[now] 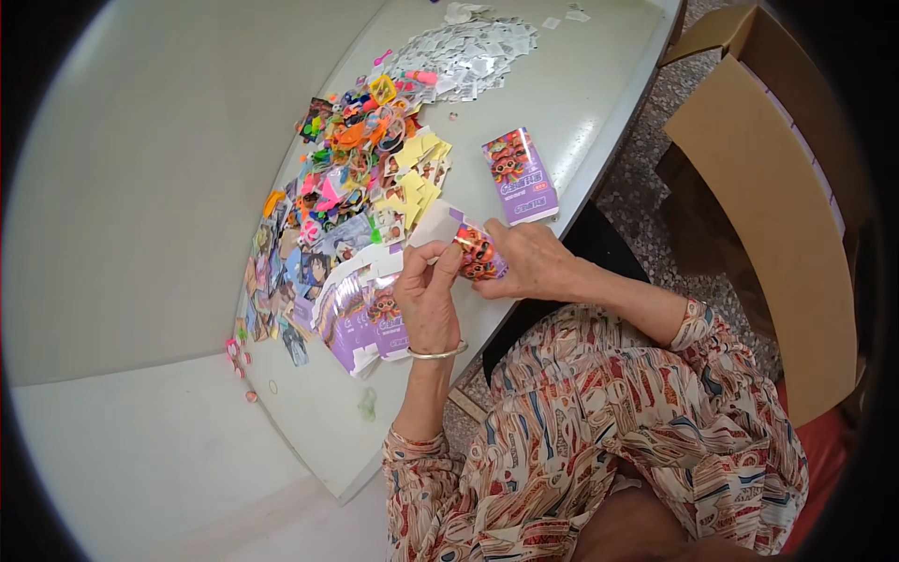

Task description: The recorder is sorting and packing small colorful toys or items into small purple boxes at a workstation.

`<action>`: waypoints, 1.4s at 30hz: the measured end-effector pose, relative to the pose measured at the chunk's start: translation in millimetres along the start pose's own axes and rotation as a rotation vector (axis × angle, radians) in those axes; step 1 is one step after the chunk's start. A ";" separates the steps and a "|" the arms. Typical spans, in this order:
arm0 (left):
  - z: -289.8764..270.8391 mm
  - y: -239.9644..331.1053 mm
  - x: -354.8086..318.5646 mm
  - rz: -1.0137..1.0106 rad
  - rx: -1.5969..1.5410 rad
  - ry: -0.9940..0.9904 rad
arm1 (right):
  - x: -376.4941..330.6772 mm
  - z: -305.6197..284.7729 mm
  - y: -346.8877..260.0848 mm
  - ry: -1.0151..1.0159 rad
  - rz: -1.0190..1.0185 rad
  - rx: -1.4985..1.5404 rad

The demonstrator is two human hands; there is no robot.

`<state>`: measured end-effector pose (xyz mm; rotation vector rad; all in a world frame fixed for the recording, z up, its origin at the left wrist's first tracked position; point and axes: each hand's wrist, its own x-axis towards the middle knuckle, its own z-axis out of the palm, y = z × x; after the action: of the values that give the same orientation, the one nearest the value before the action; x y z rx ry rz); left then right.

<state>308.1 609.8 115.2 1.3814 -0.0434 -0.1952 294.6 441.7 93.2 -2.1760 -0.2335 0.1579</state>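
Both hands grip one small glossy purple packet with a cartoon face, just above the table's near edge. My left hand, with a silver bangle on its wrist, pinches the packet's white end between its fingertips. My right hand clasps the other end from the right. A stack of matching purple packets lies right under my left hand. Another finished purple packet lies flat on the table beyond my right hand.
On the white table lie picture cards, yellow cards, colourful small plastic toys and a heap of small white sachets. Open cardboard boxes stand on the floor at the right. A white wall fills the left.
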 end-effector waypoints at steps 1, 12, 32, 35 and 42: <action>-1.2 0.1 -0.6 0.002 0.001 0.007 | -2.0 -2.1 2.7 0.024 -0.025 -0.003; -17.1 -18.4 -3.4 -0.021 -0.105 -0.069 | 0.0 -11.7 29.3 -0.189 -0.046 0.704; -32.1 -7.4 5.9 -0.121 0.415 -0.623 | -9.3 -20.6 33.4 -0.325 -0.095 0.471; -25.9 -3.8 3.8 0.069 0.643 -0.613 | -6.7 -18.8 35.5 -0.285 -0.094 0.397; 4.8 3.0 -19.0 0.397 0.833 -0.346 | -6.4 -17.0 35.7 -0.204 0.001 0.316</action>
<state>289.1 608.8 120.6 2.1116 -0.7513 -0.0768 295.7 406.6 73.9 -1.8464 -0.3020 0.3918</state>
